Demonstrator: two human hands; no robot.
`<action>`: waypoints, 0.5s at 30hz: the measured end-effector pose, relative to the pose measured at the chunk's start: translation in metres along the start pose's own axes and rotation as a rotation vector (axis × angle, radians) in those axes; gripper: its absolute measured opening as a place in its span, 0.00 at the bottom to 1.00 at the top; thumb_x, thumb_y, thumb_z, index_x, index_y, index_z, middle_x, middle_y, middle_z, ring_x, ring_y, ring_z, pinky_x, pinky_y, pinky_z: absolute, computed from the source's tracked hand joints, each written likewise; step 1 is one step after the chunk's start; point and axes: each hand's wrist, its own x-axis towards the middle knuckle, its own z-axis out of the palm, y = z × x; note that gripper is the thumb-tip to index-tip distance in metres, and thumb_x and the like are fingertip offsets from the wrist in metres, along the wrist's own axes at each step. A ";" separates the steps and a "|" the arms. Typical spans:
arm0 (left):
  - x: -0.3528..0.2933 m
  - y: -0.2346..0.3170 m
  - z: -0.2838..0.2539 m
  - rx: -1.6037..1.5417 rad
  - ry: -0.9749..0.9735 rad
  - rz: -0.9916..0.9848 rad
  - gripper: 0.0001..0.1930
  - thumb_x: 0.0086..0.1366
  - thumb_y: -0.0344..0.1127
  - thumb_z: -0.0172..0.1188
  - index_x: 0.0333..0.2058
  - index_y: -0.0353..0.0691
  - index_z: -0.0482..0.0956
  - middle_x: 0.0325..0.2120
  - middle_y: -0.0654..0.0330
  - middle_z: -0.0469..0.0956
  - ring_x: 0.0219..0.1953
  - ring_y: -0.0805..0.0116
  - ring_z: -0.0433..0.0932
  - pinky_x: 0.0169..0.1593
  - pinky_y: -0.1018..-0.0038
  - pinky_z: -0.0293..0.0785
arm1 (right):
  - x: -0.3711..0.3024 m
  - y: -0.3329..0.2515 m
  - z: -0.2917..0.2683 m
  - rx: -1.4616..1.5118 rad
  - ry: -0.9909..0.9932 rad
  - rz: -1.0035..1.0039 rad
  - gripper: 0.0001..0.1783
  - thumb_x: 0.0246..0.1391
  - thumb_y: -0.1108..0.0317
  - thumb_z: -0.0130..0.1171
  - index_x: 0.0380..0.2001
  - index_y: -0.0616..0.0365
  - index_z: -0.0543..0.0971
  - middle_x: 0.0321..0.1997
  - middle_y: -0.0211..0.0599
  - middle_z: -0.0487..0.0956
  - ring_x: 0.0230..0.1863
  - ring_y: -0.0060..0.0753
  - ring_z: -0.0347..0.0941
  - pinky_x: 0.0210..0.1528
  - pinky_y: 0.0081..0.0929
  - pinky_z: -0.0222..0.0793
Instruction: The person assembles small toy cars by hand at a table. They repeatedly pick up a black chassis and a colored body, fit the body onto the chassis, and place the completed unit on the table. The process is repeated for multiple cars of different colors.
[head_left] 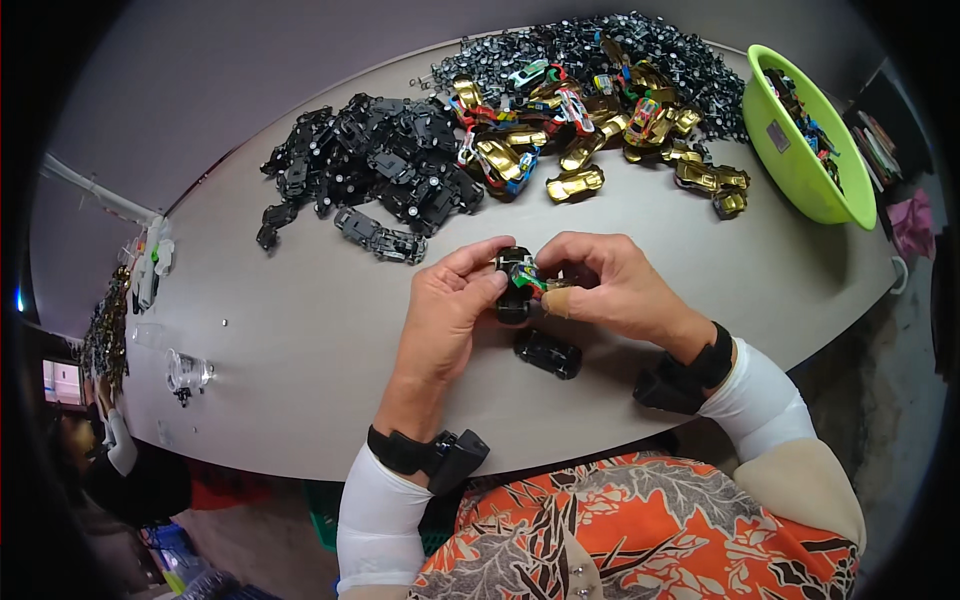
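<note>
Above the middle of the table, my left hand (447, 308) pinches a black toy car chassis (513, 304) between thumb and fingers. My right hand (615, 288) comes in from the other side with its thumb and fingers closed on the edge of a multicoloured toy car body (525, 276). That body, with green, white and red on it, lies against the chassis; the fingers hide part of both. A tan wrap covers the right thumb. Just below the hands, another black toy car chassis (548, 354) rests on the table.
Black chassis parts (375, 155) are heaped at the back left of the table (300, 400). Gold and multicoloured car bodies (575, 184) lie beside them, before a pile of small dark parts (600, 45). A green basin (800, 170) stands back right, a clear cup (187, 372) at left. Another person (130, 480) sits far left.
</note>
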 end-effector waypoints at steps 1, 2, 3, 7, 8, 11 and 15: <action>0.000 0.000 0.000 0.015 0.027 0.012 0.18 0.58 0.25 0.55 0.47 0.28 0.69 0.32 0.55 0.78 0.31 0.72 0.78 0.32 0.74 0.80 | 0.000 0.000 -0.001 -0.035 -0.027 -0.025 0.13 0.45 0.76 0.59 0.37 0.64 0.74 0.30 0.27 0.74 0.29 0.12 0.67 0.31 0.14 0.65; 0.000 0.000 -0.001 0.030 0.054 0.024 0.15 0.58 0.25 0.55 0.45 0.28 0.70 0.31 0.55 0.78 0.29 0.73 0.78 0.31 0.75 0.80 | 0.000 -0.001 -0.003 -0.010 0.011 -0.010 0.13 0.45 0.76 0.59 0.37 0.64 0.74 0.30 0.26 0.74 0.29 0.11 0.67 0.31 0.14 0.65; 0.000 0.000 -0.002 0.043 0.080 0.038 0.13 0.58 0.24 0.54 0.42 0.28 0.72 0.30 0.56 0.78 0.27 0.73 0.77 0.30 0.77 0.80 | 0.000 -0.004 -0.006 0.013 0.048 0.006 0.13 0.45 0.76 0.59 0.37 0.64 0.74 0.30 0.26 0.74 0.30 0.11 0.66 0.31 0.14 0.65; -0.001 0.007 -0.003 0.140 0.079 -0.053 0.11 0.58 0.25 0.56 0.40 0.30 0.73 0.28 0.58 0.77 0.23 0.75 0.76 0.25 0.81 0.77 | 0.000 -0.004 -0.003 0.100 0.056 -0.025 0.13 0.46 0.76 0.58 0.38 0.64 0.74 0.30 0.25 0.73 0.29 0.10 0.66 0.31 0.13 0.64; -0.001 0.005 -0.001 0.099 0.095 -0.068 0.11 0.58 0.25 0.56 0.40 0.30 0.73 0.28 0.58 0.77 0.22 0.75 0.76 0.24 0.81 0.76 | 0.000 0.000 -0.001 0.065 0.024 -0.043 0.12 0.46 0.76 0.58 0.38 0.63 0.74 0.30 0.25 0.73 0.30 0.10 0.66 0.31 0.13 0.64; -0.001 0.007 0.002 -0.066 0.096 -0.095 0.14 0.56 0.25 0.59 0.42 0.31 0.72 0.29 0.57 0.77 0.24 0.74 0.77 0.26 0.81 0.76 | -0.003 0.001 0.001 -0.057 0.020 -0.081 0.12 0.47 0.76 0.57 0.38 0.63 0.73 0.31 0.25 0.73 0.30 0.10 0.67 0.32 0.13 0.65; -0.003 0.009 0.014 -0.083 0.046 -0.008 0.19 0.52 0.23 0.62 0.44 0.30 0.72 0.30 0.56 0.78 0.28 0.71 0.78 0.32 0.78 0.79 | -0.001 -0.001 0.003 0.033 0.173 -0.064 0.12 0.47 0.75 0.57 0.38 0.64 0.72 0.30 0.24 0.73 0.29 0.10 0.67 0.31 0.13 0.65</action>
